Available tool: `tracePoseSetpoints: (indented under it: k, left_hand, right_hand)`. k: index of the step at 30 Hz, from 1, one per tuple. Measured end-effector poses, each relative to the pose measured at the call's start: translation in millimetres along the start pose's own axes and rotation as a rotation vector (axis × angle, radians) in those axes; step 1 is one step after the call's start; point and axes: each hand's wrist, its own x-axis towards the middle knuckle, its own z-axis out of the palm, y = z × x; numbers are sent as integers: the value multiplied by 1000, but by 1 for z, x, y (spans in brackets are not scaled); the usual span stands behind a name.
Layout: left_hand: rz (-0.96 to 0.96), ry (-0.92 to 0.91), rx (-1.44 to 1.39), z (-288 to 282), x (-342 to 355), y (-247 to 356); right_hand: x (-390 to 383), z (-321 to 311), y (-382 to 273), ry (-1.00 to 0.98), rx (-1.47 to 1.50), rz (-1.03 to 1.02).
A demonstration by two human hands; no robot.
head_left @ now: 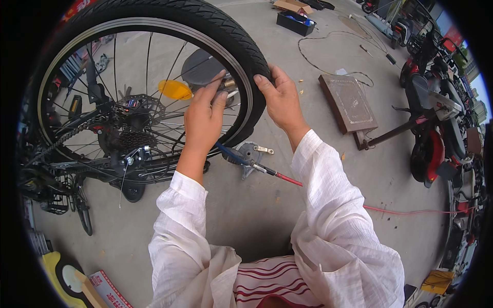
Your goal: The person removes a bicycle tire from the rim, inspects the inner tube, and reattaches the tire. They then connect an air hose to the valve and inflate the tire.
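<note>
A bicycle wheel with a black treaded tire [215, 20] and a silver-edged rim [149, 21] stands before me. My right hand [285, 102] grips the tire's right side, thumb on the near sidewall and fingers over the tread. Inside the rim, by the spokes, is my left hand [204, 115], its fingers extended and the thumb apart from them. A small brass-and-silver metal part [229, 84] shows just past those fingertips; whether they touch it I cannot tell. An orange reflector [174, 90] sits among the spokes, left of that hand. The brake disc [141, 108] and cog cassette [137, 141] surround the hub.
A hose [287, 179], red with a blue end, crosses the floor below the wheel. To the right lies a brown box-shaped seat [349, 102] with a metal post. Parked scooters [431, 143] line the right side. A black tray [296, 23] stands at the back.
</note>
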Motion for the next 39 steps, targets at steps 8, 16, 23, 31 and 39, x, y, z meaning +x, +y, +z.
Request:
tracePoseSetpoints:
  k: [8,16,23,31,39]
  left_hand:
    - [56,68,121,15,6,-3]
    - [-16,-45,62,2,9,-8]
    - [46,-27,130,6,11,-4]
    - [32,-69,222,7,8,2]
    - [61,-67,213,6,8,0]
  right_hand:
    - [-20,-9,22,20,89,-94]
    - [-134,-68,149,-873,-558,802]
    - [-163,-76,162,-908,-11,1015]
    - [-167,-78,130,-954,-91,960]
    - [-166,-71,117,-1003,-84,998]
